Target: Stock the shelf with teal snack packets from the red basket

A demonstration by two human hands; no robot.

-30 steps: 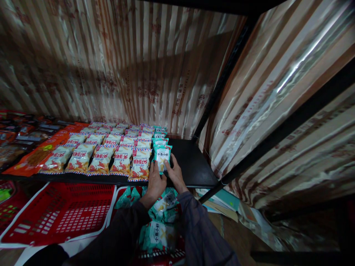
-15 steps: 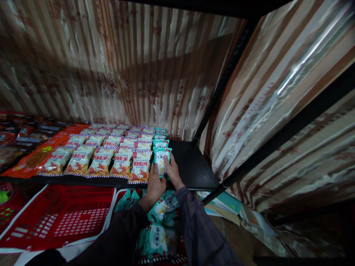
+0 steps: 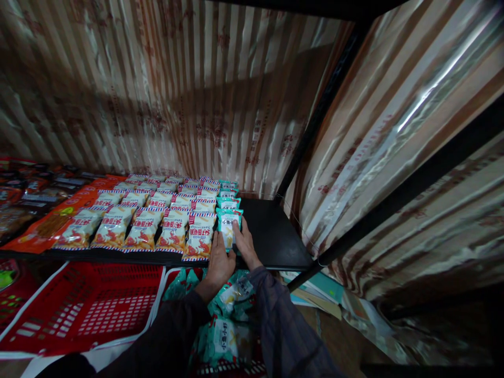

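A green and white snack bag (image 3: 227,227) lies at the front of a column of matching bags on the black shelf (image 3: 275,236). My left hand (image 3: 219,262) presses against its left side and lower edge, and my right hand (image 3: 244,242) grips its right side, thumb on the front. Rows of white, red and blue snack bags (image 3: 200,236) stand directly left of it. Below the shelf edge, more green bags (image 3: 226,338) lie in a basket between my forearms, partly hidden by my sleeves.
Orange bags (image 3: 43,228) and dark packets lie further left on the shelf. A red basket (image 3: 90,304) sits below. A black post (image 3: 326,257) rises at the right, with papers (image 3: 315,291) beneath. Striped sheeting (image 3: 220,94) hangs behind.
Both hands keep nearly the same place around the front green bag. The view has shifted very slightly.
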